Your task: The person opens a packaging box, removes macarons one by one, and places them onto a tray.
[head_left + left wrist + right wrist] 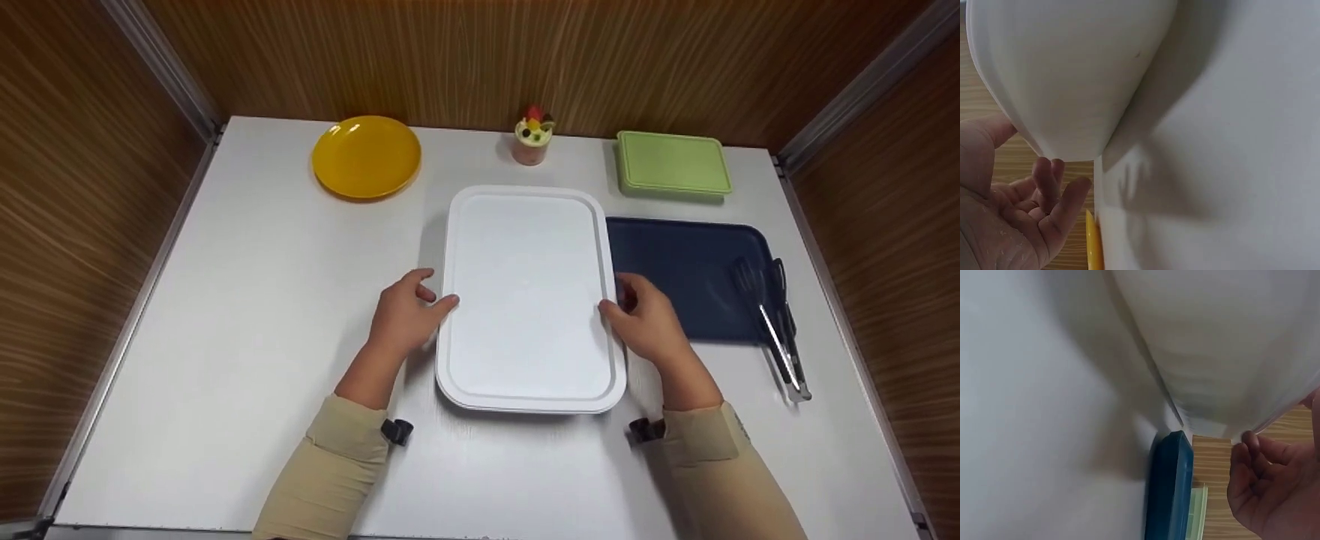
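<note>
A white box with a flat white lid [529, 292] stands on the table between both hands. The thumb of my left hand [405, 311] rests on the lid's left rim, while its other fingers stay loosely bent beside the box, apart from it in the head view. On the opposite side my right hand [649, 319] holds the rim, thumb on top and curled fingers at the edge below. The left wrist view shows the box's side wall [1089, 73] above the left fingers [1067, 208]. Right fingertips [1249, 439] meet the rim in the right wrist view.
A dark blue tray [682, 277] lies right of the box, with tongs [784, 337] across its right edge. Along the back are a yellow plate [367, 157], a dessert cup [531, 146] and a green lidded container [673, 163]. Wooden panels [480, 60] enclose the table.
</note>
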`<control>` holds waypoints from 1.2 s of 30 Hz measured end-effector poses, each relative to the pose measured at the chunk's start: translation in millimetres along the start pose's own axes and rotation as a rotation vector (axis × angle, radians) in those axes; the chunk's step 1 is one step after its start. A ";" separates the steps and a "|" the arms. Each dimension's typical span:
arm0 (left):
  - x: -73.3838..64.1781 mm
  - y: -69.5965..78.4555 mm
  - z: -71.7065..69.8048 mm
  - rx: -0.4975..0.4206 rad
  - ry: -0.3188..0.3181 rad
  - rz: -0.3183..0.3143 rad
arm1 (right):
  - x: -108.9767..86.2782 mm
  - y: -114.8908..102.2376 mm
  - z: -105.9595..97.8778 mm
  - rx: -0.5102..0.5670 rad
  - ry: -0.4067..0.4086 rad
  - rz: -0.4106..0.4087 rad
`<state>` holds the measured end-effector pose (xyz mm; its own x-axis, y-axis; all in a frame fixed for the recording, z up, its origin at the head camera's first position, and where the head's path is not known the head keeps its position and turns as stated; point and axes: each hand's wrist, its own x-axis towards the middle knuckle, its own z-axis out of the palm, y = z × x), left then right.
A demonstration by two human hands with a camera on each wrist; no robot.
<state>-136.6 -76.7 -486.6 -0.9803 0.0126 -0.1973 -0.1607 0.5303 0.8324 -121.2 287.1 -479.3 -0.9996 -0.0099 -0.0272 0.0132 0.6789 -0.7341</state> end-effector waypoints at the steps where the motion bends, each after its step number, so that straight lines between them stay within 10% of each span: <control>1: -0.8 0.1 0.7 -0.013 0.002 -0.005 | -0.5 -0.3 0.5 0.003 0.012 0.004; 36: -6.8 9.7 11.0 -0.081 0.131 -0.004 | -2.7 -11.1 -2.6 -0.029 0.099 0.084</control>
<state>-130.2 -62.3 -482.9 -0.9854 -0.1028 -0.1360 -0.1683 0.4604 0.8716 -118.7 281.5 -469.3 -0.9927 0.1194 -0.0192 0.0974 0.6956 -0.7118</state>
